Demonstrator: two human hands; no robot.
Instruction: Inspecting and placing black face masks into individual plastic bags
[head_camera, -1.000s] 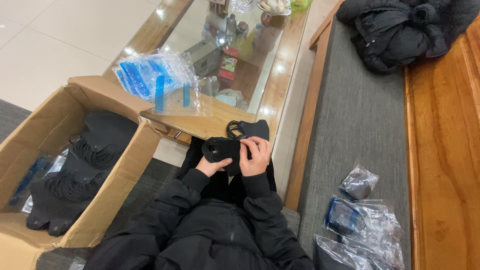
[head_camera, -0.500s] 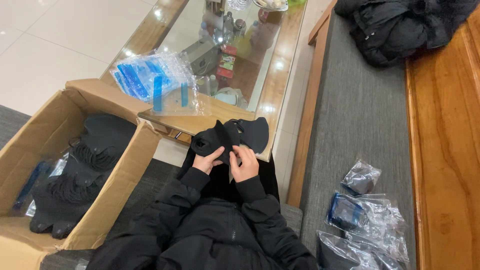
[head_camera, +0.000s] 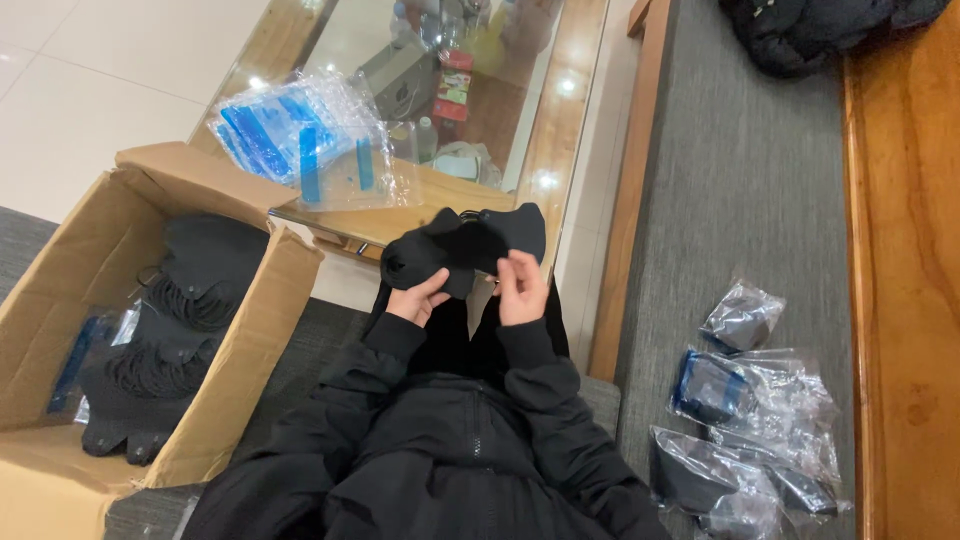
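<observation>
A: Hands?
B: Left hand (head_camera: 418, 300) and right hand (head_camera: 522, 288) both up in front of the chest, each grip clenched on a black fabric piece (head_camera: 462, 250), held above the lap, just before the glass-topped surface (head_camera: 560, 120).
A: Left side?
B: Open cardboard box (head_camera: 70, 300) on the floor, stacked with more black pieces (head_camera: 190, 290). A bundle of clear bags with blue strips (head_camera: 300, 135) sits on the surface's near corner.
A: Right side?
B: Packed plastic bags (head_camera: 760, 410) lying on the grey bench seat (head_camera: 740, 180); dark jacket (head_camera: 810, 30) at its far end.
</observation>
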